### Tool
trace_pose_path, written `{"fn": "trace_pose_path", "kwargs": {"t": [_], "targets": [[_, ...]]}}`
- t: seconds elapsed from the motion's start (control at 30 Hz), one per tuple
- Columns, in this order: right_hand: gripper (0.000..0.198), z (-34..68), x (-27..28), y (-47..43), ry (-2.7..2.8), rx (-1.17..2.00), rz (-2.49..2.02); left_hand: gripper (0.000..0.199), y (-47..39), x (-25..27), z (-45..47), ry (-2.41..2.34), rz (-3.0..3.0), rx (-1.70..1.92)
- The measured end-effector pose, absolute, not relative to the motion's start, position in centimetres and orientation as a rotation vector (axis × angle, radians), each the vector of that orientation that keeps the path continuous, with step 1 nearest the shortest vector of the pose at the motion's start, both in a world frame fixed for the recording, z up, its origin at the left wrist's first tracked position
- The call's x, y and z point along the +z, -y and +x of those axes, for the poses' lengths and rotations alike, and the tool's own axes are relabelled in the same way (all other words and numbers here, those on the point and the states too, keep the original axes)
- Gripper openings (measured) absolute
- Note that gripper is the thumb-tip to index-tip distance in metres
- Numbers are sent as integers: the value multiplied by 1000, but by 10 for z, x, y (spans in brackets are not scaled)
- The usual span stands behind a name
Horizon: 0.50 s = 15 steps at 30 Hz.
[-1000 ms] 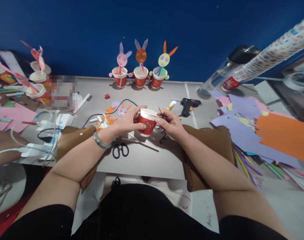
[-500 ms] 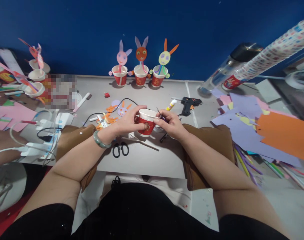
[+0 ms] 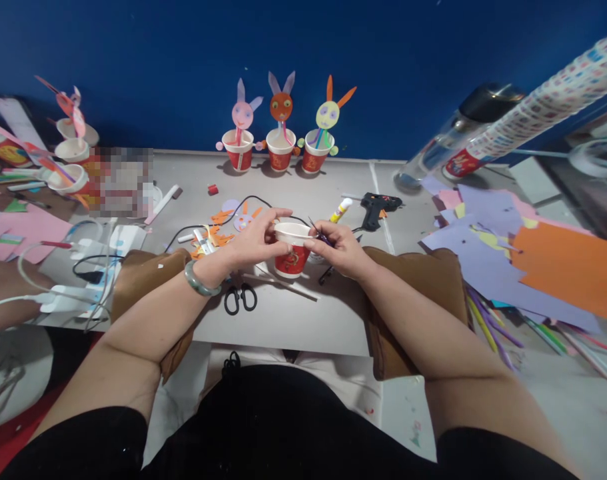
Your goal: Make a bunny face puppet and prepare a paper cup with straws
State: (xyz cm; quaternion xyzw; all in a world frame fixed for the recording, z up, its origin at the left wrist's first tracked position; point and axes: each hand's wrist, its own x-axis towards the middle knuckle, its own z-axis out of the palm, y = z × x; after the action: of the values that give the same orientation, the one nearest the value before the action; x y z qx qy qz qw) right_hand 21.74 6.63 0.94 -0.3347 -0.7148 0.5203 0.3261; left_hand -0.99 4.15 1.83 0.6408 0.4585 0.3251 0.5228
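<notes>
A red paper cup (image 3: pixel 292 262) with a white rim and gold print is held over the desk in front of me. My left hand (image 3: pixel 260 239) grips its left side, thumb across the front just below the rim, fingers behind. At the right of the rim, the thumb and fingers of my right hand (image 3: pixel 340 247) are closed on a thin, dark, pointed tool (image 3: pixel 313 227); most of it is hidden, so its kind is unclear. That thumb also touches the cup. Black-handled scissors (image 3: pixel 240 299) and a pale stick (image 3: pixel 288 287) lie nearby on the desk.
Three rabbit-faced cups (image 3: pixel 280 152) stand along the blue wall. A black glue gun (image 3: pixel 378 208) and a glue stick (image 3: pixel 341 210) lie right of centre. Coloured paper (image 3: pixel 568 267) covers the right side. At left are a power strip (image 3: pixel 116 257), cables and more cups (image 3: pixel 68 177).
The cup has shifted slightly down and turned, showing more of its printed front. My left thumb sits higher, nearer the rim. My right hand has barely moved.
</notes>
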Motion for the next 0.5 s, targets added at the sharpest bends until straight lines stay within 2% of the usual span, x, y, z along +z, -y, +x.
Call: {"fn": "trace_pose_path", "kwargs": {"t": [0.5], "targets": [[48,217,12,-66,1889,1366,-881,74,-41,20,-11,-1123,1572,755]]}}
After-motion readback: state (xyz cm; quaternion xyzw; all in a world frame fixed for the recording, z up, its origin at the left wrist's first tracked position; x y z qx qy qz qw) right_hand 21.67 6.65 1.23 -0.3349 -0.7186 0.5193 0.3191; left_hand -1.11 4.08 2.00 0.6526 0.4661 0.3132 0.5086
